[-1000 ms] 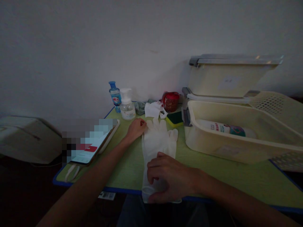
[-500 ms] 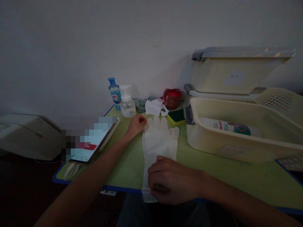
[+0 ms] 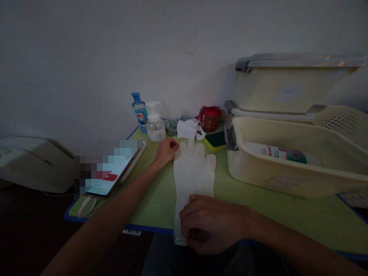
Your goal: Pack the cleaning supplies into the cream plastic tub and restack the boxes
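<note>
A translucent white rubber glove (image 3: 194,172) lies flat on the green table, its fingers pointing to the far side and its cuff hanging over the near edge. My left hand (image 3: 166,150) pinches the tip of its leftmost finger. Over the right side of the cuff, my right hand (image 3: 211,222) is closed with curled fingers; it covers much of that end, and its fingertips are partly hidden. A green and yellow sponge (image 3: 215,141) rests just beyond the glove's thumb. Behind the glove's fingers sits a crumpled white cloth-like bundle (image 3: 187,129).
At the back left stand a blue bottle (image 3: 140,113) and a clear pump bottle (image 3: 155,128). A red container (image 3: 211,119) is near the wall. Cream bins (image 3: 276,184) fill the right, one with a white bottle (image 3: 283,152) inside. A phone (image 3: 107,180) leans at left.
The glove's thumb side showed two offset outlines before; now it shows one smooth outline. My right hand has shifted slightly toward me, while my left hand keeps its pinch.
</note>
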`<state>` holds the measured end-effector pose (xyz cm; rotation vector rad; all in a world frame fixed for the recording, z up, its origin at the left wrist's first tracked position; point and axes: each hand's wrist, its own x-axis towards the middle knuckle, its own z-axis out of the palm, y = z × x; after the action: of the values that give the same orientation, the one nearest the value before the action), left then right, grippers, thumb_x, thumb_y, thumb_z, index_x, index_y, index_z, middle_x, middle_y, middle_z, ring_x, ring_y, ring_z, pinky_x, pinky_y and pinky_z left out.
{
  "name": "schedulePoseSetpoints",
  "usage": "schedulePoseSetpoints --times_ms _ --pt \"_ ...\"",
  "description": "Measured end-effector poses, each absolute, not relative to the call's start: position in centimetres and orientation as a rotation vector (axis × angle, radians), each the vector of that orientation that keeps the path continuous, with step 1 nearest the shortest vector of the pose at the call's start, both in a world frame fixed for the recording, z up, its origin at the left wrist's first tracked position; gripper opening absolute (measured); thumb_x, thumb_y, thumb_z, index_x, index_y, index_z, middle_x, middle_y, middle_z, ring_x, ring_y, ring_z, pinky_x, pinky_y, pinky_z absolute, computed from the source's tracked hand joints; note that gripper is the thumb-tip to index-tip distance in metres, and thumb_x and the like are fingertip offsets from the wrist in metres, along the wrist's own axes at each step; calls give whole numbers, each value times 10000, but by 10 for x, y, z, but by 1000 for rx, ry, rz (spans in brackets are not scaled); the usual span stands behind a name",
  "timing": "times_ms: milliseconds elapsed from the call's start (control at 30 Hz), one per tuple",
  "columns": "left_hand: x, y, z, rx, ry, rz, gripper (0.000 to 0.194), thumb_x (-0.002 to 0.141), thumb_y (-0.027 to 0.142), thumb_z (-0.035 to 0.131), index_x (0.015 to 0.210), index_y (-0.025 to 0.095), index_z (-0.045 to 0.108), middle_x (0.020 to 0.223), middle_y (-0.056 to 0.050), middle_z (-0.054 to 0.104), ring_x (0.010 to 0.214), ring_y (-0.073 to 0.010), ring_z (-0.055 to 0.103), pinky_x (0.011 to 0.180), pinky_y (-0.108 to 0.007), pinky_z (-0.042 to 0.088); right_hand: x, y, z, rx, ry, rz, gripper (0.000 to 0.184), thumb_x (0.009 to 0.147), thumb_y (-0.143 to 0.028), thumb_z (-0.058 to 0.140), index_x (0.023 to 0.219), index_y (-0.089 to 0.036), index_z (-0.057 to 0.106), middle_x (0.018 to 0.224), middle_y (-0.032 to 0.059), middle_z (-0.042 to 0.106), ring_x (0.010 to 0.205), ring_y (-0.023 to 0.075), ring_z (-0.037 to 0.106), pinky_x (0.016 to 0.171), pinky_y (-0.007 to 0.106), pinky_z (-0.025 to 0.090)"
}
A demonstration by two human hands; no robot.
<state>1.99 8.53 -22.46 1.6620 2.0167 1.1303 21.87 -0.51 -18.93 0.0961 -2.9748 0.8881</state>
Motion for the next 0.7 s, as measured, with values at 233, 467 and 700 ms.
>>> schedulePoseSetpoints --times_ms 233,467,700 --pt "20 86 -225 1675 2046 1106 114 704 57 548 666 129 628 657 -19 638 616 -119 570 627 -236 448 217 -5 -187 99 -2962 919 77 734 -139 516 672 -169 552 659 -34 576 630 84 521 735 218 400" --pt "19 85 -227 1718 2080 1080 105 716 98 554 690 142 645 678 -22 651 629 -128 576 639 -248 453 217 -5 -190 118 -2984 873 52 728 -144 532 692 -169 561 689 -28 595 650 88 528 737 221 399" --pt "20 84 -229 1786 2099 1055 109 724 101 542 705 136 643 694 -30 641 646 -135 569 663 -259 447 216 -3 -191 143 -3024 858 42 727 -149 554 690 -162 569 686 -32 595 652 89 537 717 210 401"
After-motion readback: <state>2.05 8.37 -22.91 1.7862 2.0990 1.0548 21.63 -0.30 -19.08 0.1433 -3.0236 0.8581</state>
